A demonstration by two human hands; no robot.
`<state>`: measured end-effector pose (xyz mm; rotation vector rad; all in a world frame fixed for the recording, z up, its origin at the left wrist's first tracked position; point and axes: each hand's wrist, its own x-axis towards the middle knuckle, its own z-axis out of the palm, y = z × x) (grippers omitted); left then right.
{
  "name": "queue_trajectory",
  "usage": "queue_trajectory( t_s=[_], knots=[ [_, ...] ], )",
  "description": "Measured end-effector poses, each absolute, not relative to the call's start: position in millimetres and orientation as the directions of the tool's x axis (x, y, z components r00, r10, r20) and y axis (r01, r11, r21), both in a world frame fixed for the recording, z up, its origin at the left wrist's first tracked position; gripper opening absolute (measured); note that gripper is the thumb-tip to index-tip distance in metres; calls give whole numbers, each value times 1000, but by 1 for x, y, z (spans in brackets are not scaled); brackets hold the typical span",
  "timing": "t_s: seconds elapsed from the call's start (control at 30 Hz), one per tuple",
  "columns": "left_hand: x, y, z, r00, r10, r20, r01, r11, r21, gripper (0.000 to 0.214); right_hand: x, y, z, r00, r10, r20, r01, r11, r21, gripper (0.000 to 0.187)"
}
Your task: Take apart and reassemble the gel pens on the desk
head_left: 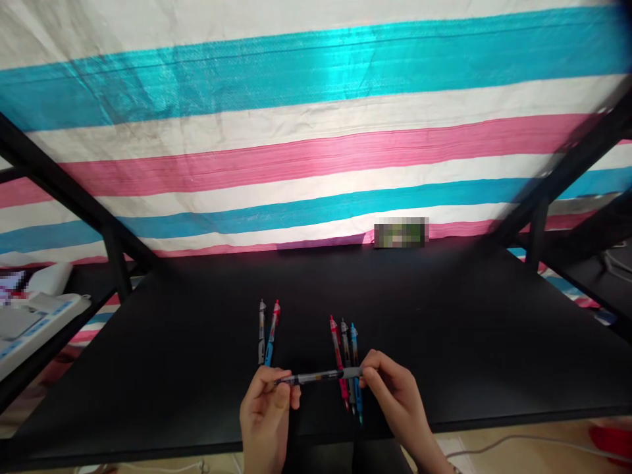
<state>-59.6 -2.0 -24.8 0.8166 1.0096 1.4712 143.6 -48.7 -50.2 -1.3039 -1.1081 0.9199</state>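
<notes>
Between my two hands a pen [318,377] with a clear barrel and a grey grip is held level above the table's near part. My left hand [269,401] pinches its dark clicker end, and my right hand [392,388] pinches the tip end beside the grey grip. Beneath the held pen lie a red pen [336,336], a grey-and-clear pen [344,334] and a blue pen [354,339], side by side and partly covered by it. Left of them, a grey-and-clear pen [262,329] rests near a pen with a red top and blue grip [272,332].
The black table [197,316] has dark metal frame bars [74,187] on both sides. A striped sheet [296,151] hangs behind it. A blurred-out small item [401,233] stands at the back edge. At far left is a white object with blue marks [44,329].
</notes>
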Motion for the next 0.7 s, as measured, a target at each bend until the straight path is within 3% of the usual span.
queue_trajectory(
  t_s=[0.1,0.27,0.57,0.7],
  knots=[
    [-59,-2,-25,-133,991,-30,-399,-26,916,33,145,-49,-48,243,966,88,68,73,-995,31],
    [-61,-2,-27,-100,995,-29,-389,-12,921,32,143,-48,-46,261,962,86,67,71,-995,42],
    [-64,-2,-28,-95,995,-19,-390,-20,920,30,142,-47,-46,254,964,82,48,72,-996,37],
    [-64,-3,-29,-96,995,-11,-387,-27,922,30,143,-48,-46,264,962,62,21,58,-998,47]
  ],
)
